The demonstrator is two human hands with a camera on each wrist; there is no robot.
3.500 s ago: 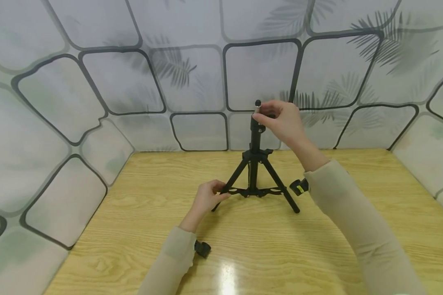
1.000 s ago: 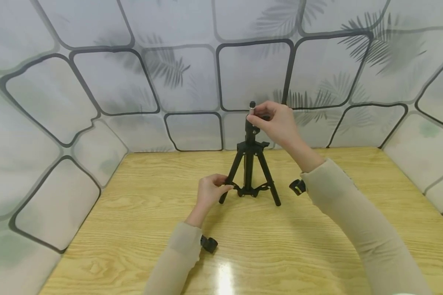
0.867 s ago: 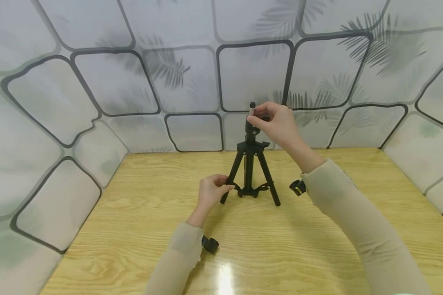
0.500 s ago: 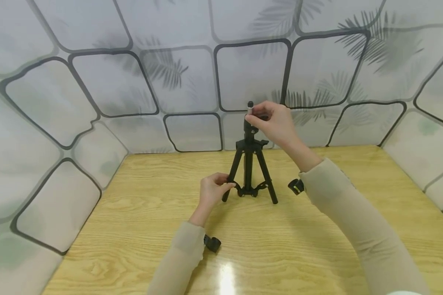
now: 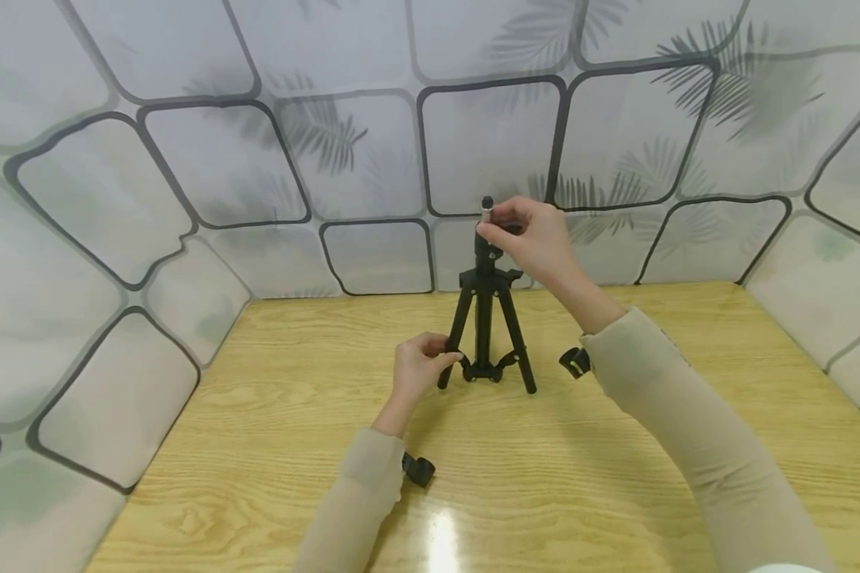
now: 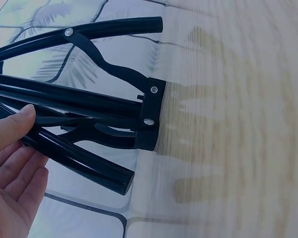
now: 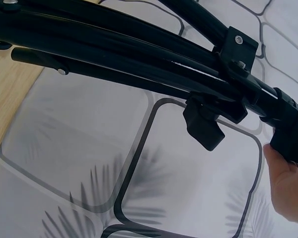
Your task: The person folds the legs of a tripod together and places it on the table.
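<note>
A small black tripod (image 5: 483,318) stands upright on the wooden table, its legs partly spread. My left hand (image 5: 417,366) pinches its left leg (image 6: 79,161) between thumb and fingers, low down near the brace. The brace arms (image 6: 109,62) run from the legs to a block at the foot of the centre column. At the top, my right hand (image 5: 541,235) grips the column just under the silver stud and its black cap (image 5: 487,203). In the right wrist view, that hand is partly cut off at the edge, beside a black knob (image 7: 206,129) on the tripod.
The wooden table (image 5: 294,477) has patterned fabric walls (image 5: 373,159) at its back and both sides. The tripod stands not far from the back wall. Black wrist cameras sit on both sleeves (image 5: 358,493).
The tripod's legs have drawn closer together and its brace arms have folded more steeply. My left hand has moved inward with the left leg. My right hand keeps its grip at the top.
</note>
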